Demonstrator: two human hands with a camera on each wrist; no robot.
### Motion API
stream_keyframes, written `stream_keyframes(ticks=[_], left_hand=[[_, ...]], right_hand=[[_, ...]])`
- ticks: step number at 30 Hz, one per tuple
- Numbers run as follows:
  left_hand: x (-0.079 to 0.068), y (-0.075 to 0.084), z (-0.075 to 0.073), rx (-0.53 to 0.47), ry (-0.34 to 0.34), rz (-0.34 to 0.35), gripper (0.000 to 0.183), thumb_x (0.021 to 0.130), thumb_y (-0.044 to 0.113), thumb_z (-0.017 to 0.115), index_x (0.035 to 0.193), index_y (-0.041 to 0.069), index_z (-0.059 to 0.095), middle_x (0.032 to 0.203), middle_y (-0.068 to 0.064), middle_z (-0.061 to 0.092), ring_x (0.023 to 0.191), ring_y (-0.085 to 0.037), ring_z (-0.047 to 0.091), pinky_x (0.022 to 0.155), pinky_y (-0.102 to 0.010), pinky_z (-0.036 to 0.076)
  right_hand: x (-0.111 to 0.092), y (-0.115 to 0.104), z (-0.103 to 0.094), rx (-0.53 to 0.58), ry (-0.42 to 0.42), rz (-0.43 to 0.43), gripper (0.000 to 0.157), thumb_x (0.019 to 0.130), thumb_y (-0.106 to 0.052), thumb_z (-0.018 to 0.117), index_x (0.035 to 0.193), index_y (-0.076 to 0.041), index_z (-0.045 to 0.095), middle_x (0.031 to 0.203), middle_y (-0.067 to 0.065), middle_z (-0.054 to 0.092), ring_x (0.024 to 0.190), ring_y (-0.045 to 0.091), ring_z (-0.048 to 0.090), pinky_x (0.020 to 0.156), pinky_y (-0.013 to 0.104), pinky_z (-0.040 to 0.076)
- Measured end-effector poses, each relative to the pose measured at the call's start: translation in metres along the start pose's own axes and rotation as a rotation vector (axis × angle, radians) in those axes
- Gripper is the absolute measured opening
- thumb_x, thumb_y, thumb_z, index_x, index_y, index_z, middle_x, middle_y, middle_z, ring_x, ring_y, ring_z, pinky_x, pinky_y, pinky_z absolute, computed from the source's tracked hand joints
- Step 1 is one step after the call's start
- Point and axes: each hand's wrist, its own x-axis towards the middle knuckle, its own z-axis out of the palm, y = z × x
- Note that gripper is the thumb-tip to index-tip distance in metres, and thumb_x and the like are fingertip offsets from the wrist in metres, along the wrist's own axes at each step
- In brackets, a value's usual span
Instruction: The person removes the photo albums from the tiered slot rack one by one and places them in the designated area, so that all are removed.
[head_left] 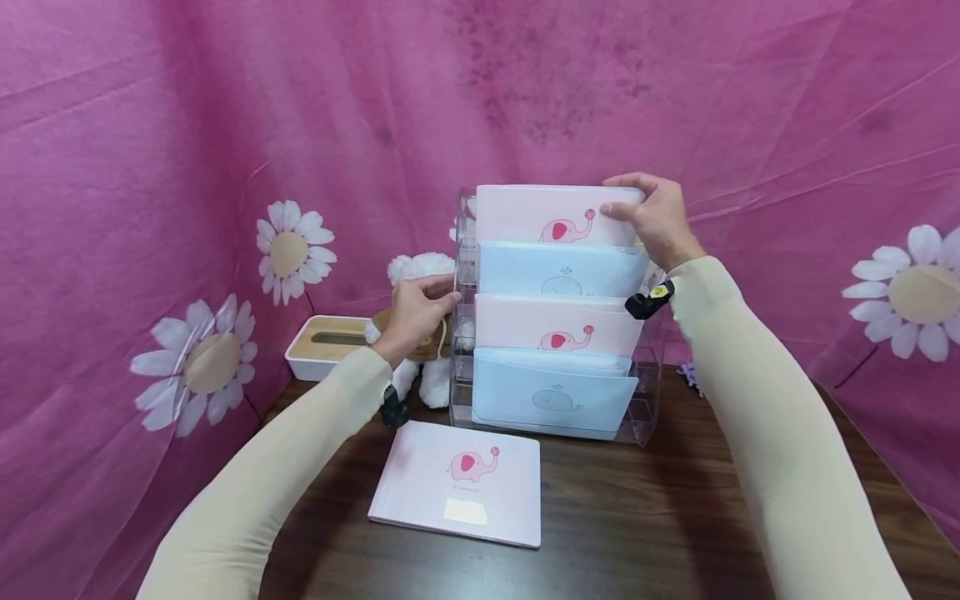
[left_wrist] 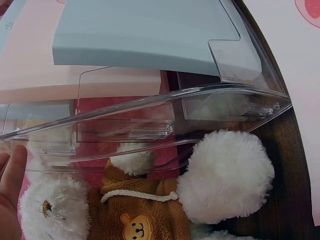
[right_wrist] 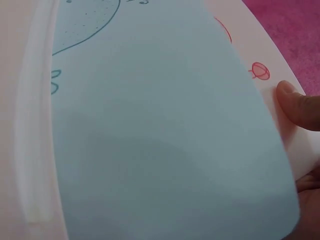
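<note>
Head view: reaches forward, hands apart, pinching the top pink folder (head_left: 517,214) in the clear rack (head_left: 642,417) with right hand (head_left: 658,215), touching the rack's left side with left hand (head_left: 411,315); cannot tell whether gripping

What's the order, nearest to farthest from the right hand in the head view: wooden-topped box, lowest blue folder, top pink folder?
1. Top pink folder: pinched by the right hand.
2. Lowest blue folder: below it, at the bottom front.
3. Wooden-topped box: far left, beyond the plush toy.
</note>
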Motion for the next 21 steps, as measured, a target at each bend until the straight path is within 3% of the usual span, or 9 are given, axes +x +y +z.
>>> stream_keyframes(ticks=[9, 21], left_hand=[[-0.003, -0.001, -0.002, 0.016, 0.021, 0.007, 0.037, 0.092, 0.015, 0.074, 0.129, 0.009, 0.071, 0.121, -0.01, 0.076, 0.114, -0.019, 0.072, 0.094, -0.032, 0.06], [-0.003, -0.001, -0.001, 0.019, 0.025, 0.011, 0.038, 0.092, 0.014, 0.074, 0.129, 0.007, 0.07, 0.121, -0.012, 0.075, 0.114, -0.02, 0.072, 0.095, -0.033, 0.06]], right_hand=[[-0.002, -0.011, -0.004, 0.215, 0.119, 0.011, 0.041, 0.078, 0.007, 0.082, 0.114, -0.012, 0.077, 0.104, -0.003, 0.067, 0.093, 0.012, 0.064, 0.07, 0.016, 0.06], [-0.005, -0.031, -0.011, 0.374, 0.213, -0.028, 0.039, 0.072, 0.012, 0.084, 0.104, -0.01, 0.079, 0.093, -0.001, 0.071, 0.079, 0.012, 0.068, 0.065, 0.02, 0.061]])
